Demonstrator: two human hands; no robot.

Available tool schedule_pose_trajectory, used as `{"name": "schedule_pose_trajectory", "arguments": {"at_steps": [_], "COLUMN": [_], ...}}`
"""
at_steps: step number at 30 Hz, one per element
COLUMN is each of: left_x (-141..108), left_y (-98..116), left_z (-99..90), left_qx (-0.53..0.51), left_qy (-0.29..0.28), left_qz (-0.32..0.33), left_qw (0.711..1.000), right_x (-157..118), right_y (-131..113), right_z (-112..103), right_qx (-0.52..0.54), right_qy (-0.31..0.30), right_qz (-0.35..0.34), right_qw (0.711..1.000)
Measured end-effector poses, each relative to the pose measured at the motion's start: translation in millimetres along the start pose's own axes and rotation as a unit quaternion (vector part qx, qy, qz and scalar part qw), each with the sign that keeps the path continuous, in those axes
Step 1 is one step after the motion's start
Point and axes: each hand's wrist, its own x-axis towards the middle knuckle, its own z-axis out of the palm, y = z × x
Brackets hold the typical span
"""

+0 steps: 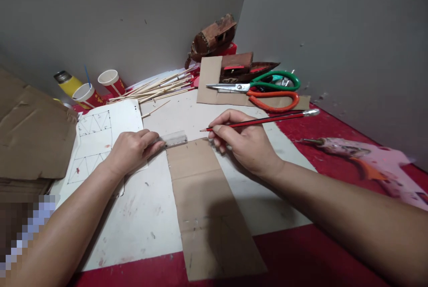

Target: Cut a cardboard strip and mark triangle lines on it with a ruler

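A clear ruler (pixel 175 139) is pinched at its left end by my left hand (pixel 133 151). It lies along the far edge of a long cardboard strip (pixel 203 193). My right hand (pixel 244 144) grips a red and black pencil (pixel 261 122), its point just above the strip's far right corner. Short dark marks show near the strip's far edge, and faint pencil lines run across its nearer part. Under my left wrist is a paper sheet (pixel 125 117) with drawn truss-like zigzag figures.
Scissors (pixel 239 87) with green and orange handles rest on cardboard at the back. Wooden sticks (pixel 160 87), paper cups (pixel 112 82) and a yellow bottle (pixel 67 82) stand back left. A pink glue gun (pixel 377 157) lies right; folded cardboard (pixel 33 131) is at left.
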Motion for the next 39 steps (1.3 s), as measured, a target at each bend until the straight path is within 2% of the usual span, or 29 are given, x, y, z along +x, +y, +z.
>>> {"name": "schedule_pose_trajectory", "arguments": {"at_steps": [21,23,26,31,39], "left_x": [-8,-8,-6,-5,-5], "left_y": [-1,0,2,5,11], "left_z": [-8.6,-9.1,-9.5,-8.9,-2.1], "left_qx": [0.014,0.015,0.014,0.003,-0.005], "left_qy": [-0.018,-0.021,-0.027,-0.035,-0.039], "left_qz": [-0.008,-0.008,-0.007,-0.001,-0.020], "left_qw": [1.000,1.000,1.000,0.999,0.999], "right_x": [-6,-11,-21,-28,-23], "right_y": [6,5,2,-1,1], "right_z": [-3,-2,1,2,2], "right_qx": [-0.028,-0.034,-0.070,-0.200,-0.210], "right_qy": [-0.038,-0.060,-0.125,-0.235,-0.253], "right_qz": [-0.010,-0.006,-0.011,-0.099,-0.102], "right_qw": [0.999,0.998,0.990,0.946,0.939]}}
